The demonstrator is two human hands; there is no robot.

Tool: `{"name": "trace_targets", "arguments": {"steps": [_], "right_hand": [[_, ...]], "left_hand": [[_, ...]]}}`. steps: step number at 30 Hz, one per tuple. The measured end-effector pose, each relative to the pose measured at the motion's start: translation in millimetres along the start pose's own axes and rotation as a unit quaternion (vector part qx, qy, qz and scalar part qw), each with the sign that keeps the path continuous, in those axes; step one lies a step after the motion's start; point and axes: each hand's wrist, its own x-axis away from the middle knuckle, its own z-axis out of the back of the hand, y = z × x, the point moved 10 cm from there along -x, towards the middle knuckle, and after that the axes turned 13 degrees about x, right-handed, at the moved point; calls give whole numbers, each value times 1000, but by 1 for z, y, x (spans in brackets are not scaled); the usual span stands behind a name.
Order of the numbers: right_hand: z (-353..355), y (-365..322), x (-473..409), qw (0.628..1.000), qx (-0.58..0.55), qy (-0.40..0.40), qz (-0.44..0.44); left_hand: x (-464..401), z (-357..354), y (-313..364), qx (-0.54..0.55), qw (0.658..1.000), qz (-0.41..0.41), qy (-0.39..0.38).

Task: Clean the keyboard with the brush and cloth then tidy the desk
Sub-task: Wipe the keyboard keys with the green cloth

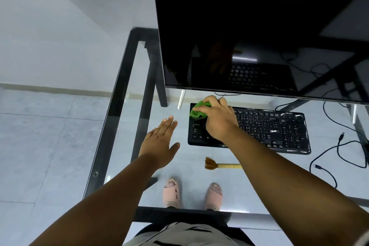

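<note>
2 hands: the right hand (216, 121) clutches the cloth (196, 111) on the keyboard's (269, 128) left end; its long axis runs rightward, unwiped. The left hand (159, 140) hovers released near the surface's (191, 183) left edge.

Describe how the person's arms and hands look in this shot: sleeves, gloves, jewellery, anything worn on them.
Both forearms are bare from the bottom of the frame up to the wrists. The left hand and the right hand wear no gloves, and no watch, bracelet or ring shows on either. At the far lower right edge a sliver of light fabric may be a short sleeve, but it is too cropped to tell.
</note>
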Motion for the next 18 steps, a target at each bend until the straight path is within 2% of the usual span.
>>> {"name": "trace_targets", "arguments": {"steps": [5, 10, 14, 18], "right_hand": [[-3, -19, -9, 1000, -12, -6, 14], [-9, 16, -18, 991, -72, -16, -109], [-10, 6, -23, 996, -54, -48, -45], [-17, 30, -23, 987, -45, -75, -132]], "left_hand": [[0, 1, 0, 3, 1000, 0, -4], [0, 1, 1, 7, 1000, 2, -5], [0, 1, 0, 6, 1000, 1, -3], [0, 0, 0, 3, 1000, 0, -3]]}}
